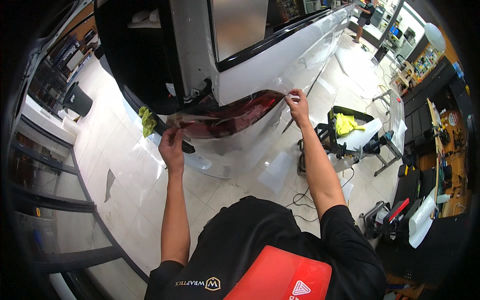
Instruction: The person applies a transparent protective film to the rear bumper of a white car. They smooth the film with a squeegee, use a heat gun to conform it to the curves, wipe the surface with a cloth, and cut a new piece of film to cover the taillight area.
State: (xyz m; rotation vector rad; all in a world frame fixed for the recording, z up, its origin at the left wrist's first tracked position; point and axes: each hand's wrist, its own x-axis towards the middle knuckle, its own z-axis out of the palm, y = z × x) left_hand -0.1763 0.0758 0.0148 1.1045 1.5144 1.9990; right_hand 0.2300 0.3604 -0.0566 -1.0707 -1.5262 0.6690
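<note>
A dark red tail light (235, 117) is set in the rear corner of a white car (250, 80) in front of me. Over it spreads a thin clear film (235, 152), glossy and wrinkled, which hangs down past the lamp. The fingers of my left hand (172, 146) are pinched at the film's near-left edge, by the lamp's left end. At the lamp's right tip, my right hand (298, 107) pinches the film's other side between thumb and fingers. Both arms reach forward, held apart. Where the film touches the lamp is hard to make out.
A yellow-green cloth (146, 121) hangs on the car's edge at left. To the right stands a black cart (345, 112) with another yellow cloth, beside a metal work bench (395, 120). Cables (302, 200) and film scraps (276, 171) lie on the tiles. Another person (365, 20) stands far off.
</note>
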